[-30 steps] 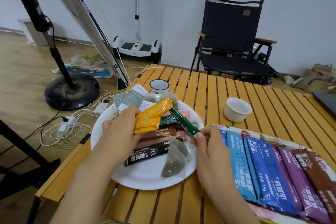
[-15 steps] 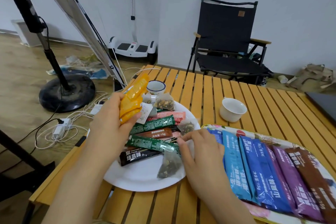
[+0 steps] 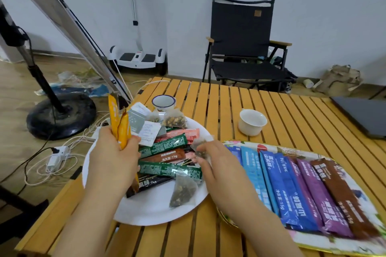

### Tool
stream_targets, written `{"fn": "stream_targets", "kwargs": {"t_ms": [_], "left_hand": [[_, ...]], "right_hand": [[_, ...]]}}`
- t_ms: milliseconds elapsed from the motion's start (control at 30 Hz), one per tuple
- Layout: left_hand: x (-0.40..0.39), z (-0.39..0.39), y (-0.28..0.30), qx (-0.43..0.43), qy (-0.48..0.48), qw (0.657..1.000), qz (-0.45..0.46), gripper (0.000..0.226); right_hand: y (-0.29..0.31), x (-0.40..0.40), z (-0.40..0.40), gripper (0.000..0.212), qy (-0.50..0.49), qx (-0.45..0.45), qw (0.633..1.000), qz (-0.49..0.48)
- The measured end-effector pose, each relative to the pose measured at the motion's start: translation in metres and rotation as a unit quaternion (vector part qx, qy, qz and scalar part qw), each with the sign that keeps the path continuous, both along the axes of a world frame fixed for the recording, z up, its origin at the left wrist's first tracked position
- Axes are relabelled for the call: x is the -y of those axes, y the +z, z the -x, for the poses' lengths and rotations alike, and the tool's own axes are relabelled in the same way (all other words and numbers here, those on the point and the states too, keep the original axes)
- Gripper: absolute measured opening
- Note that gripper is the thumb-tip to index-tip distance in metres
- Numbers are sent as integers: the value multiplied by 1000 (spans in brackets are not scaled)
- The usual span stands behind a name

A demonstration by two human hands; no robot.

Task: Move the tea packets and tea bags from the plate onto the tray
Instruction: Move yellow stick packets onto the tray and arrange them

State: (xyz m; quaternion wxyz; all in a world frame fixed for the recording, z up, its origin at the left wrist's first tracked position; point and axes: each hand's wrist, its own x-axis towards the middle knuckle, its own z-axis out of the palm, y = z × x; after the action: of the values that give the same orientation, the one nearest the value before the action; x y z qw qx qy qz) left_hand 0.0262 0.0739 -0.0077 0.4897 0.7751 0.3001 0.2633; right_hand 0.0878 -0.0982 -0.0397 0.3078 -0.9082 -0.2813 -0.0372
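Note:
The white plate [image 3: 154,213] holds green [image 3: 167,170], brown, pink and black tea packets, flat white sachets [image 3: 146,131] and pyramid tea bags [image 3: 182,192]. My left hand [image 3: 113,158] grips a few orange packets [image 3: 120,125], held upright over the plate's left side. My right hand [image 3: 217,161] pinches a mesh tea bag [image 3: 199,148] at the plate's right edge. To the right lies the floral tray [image 3: 338,242], with blue [image 3: 282,192], purple and brown packets laid side by side on it.
A white cup [image 3: 252,122] and a blue-rimmed cup [image 3: 163,102] stand on the wooden slat table [image 3: 208,98]. A dark laptop [image 3: 363,115] lies at the far right. Beyond are a folding chair [image 3: 244,44], a fan base [image 3: 60,115] and floor cables.
My left hand has raised the orange packets upright. My right hand let go of the green packet, which lies on the plate, and now pinches a tea bag.

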Motion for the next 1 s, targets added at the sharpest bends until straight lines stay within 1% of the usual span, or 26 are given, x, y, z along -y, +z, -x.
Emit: {"fn": "stream_targets", "kwargs": {"t_ms": [67, 133, 167, 200, 233, 333, 467, 567, 700, 800, 933, 1000], "left_hand": [[2, -1, 0, 3, 17, 997, 71, 14], [5, -2, 2, 3, 21, 993, 113, 13], [6, -2, 2, 4, 21, 993, 116, 13], [5, -3, 1, 4, 21, 994, 110, 14], [4, -2, 0, 4, 25, 995, 100, 15], [1, 0, 0, 3, 46, 995, 91, 22], [4, 3, 6, 15, 43, 989, 139, 28], [5, 2, 5, 11, 37, 988, 151, 26], [6, -1, 1, 14, 28, 988, 152, 19], [6, -2, 1, 25, 38, 985, 165, 22], [9, -2, 4, 56, 54, 980, 183, 22], [11, -4, 5, 76, 64, 975, 200, 22]], "right_hand": [[-1, -7, -1, 27, 35, 36, 998, 36], [-1, -15, -1, 45, 72, 50, 994, 63], [-1, -18, -1, 55, 89, 50, 992, 78], [-1, -21, 0, 61, 107, 52, 988, 95], [-2, -24, 1, 61, 122, 52, 985, 113], [-4, -30, 4, 55, 132, 36, 981, 136], [-3, -34, 8, 46, 127, 52, 980, 147], [-6, -37, 9, 37, 118, 51, 979, 156], [-8, -38, 11, 37, 122, 40, 978, 165], [-6, -39, 13, 35, 106, 32, 981, 162], [1, -39, 14, 40, 104, 7, 981, 161], [2, -41, 15, 36, 106, 1, 982, 155]]}}
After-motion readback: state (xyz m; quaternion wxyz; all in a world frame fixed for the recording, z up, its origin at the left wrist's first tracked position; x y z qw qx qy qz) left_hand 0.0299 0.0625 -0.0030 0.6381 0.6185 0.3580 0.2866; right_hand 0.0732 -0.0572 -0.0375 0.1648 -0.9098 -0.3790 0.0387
